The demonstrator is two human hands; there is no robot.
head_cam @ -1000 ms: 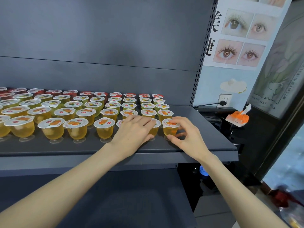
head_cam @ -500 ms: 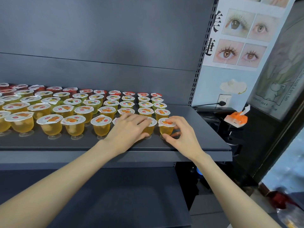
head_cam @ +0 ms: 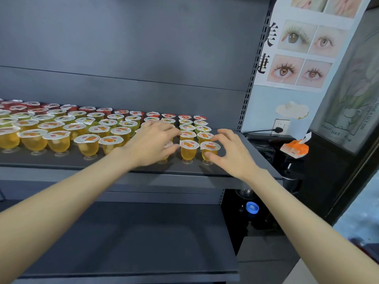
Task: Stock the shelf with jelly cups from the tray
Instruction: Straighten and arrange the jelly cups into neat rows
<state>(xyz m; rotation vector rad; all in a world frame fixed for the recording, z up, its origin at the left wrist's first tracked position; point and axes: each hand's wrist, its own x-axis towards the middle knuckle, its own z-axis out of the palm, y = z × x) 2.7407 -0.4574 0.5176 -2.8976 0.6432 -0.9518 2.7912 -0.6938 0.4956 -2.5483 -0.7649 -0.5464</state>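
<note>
Right hand (head_cam: pixel 232 155) round jelly cup (head_cam: pixel 210 146), left hand (head_cam: pixel 150 144) alongside

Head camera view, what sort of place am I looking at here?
Most likely a small shop, perhaps sharing space with a beauty salon. A dark metal shelf on a slotted upright holds neat rows of sealed jelly cups, and an eyelash poster hangs just right of it.

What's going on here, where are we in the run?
A person is stocking the shelf with jelly cups, which stand several rows deep. The left hand lies over cups near the front, fingers fairly straight. The right hand curves round the front-right cup, thumb against its side; a firm grip can't be confirmed. The tray is out of view.
</note>
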